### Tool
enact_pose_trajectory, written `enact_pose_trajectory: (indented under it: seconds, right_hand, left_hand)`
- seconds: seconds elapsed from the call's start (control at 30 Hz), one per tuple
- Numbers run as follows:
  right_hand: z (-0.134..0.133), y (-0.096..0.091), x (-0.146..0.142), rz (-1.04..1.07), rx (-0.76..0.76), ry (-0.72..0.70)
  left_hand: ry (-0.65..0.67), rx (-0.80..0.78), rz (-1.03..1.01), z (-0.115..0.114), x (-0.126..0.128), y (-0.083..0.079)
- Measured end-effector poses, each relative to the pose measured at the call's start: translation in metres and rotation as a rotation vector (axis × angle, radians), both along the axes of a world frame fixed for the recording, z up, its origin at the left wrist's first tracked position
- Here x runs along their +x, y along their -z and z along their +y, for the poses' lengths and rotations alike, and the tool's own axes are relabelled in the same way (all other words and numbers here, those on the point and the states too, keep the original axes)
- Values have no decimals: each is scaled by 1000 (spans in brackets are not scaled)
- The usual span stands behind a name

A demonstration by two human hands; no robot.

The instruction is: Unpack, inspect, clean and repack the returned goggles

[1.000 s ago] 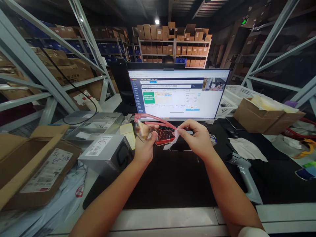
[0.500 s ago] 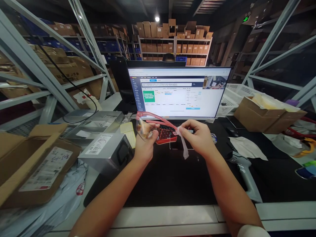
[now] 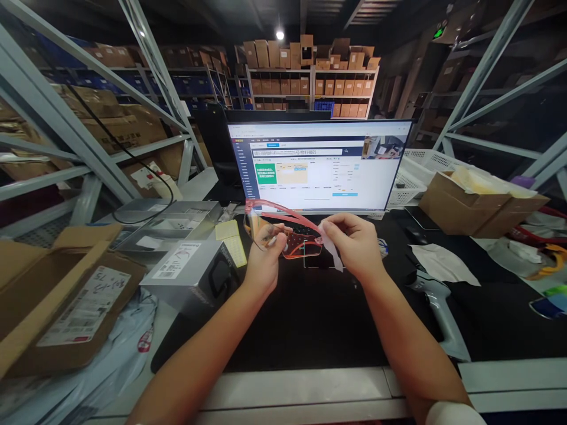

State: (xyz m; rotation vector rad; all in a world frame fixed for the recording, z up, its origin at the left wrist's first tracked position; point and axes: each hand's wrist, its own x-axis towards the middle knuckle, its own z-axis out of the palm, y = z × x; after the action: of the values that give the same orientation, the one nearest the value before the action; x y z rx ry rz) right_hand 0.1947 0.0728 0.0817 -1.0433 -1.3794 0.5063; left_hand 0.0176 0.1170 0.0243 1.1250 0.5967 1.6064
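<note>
Pink-framed glasses point(image 3: 287, 211) are held up before the monitor. My left hand point(image 3: 264, 262) is closed round the front of the frame near a clear lens, its thumb and fingers pressed together. My right hand point(image 3: 361, 245) pinches the end of a temple arm together with a thin white strip point(image 3: 331, 252) that hangs below the fingers. Between the hands shows a dark red, orange-edged shape point(image 3: 303, 245); whether it is part of the glasses I cannot tell. Beneath both hands lies a black mat point(image 3: 310, 324).
A lit monitor point(image 3: 314, 203) stands behind the hands. To the left are a grey box point(image 3: 190, 277), a yellow pad point(image 3: 231, 242) and an opened carton point(image 3: 88, 295). A handheld scanner point(image 3: 443, 313), white cloth point(image 3: 443, 264) and another carton point(image 3: 460, 203) lie at right.
The white strip and my right fingers have shifted slightly along the temple end. The dark red shape has moved a little right. An orange-tinted block now shows on the monitor.
</note>
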Motion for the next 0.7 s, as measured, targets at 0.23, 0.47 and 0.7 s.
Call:
enact_pose_trajectory:
  seconds: [0.23, 0.47, 0.7]
  right_hand:
    - [-1, -4, -2, 177, -70, -159]
    - [-5, -9, 2, 198, -59, -161]
    - [-5, -12, 19, 168, 60, -62]
  left_hand:
    - [-61, 45, -61, -1, 3, -1]
    - [-43, 93, 22, 2, -2, 3]
    - [-69, 70, 169, 3, -10, -5]
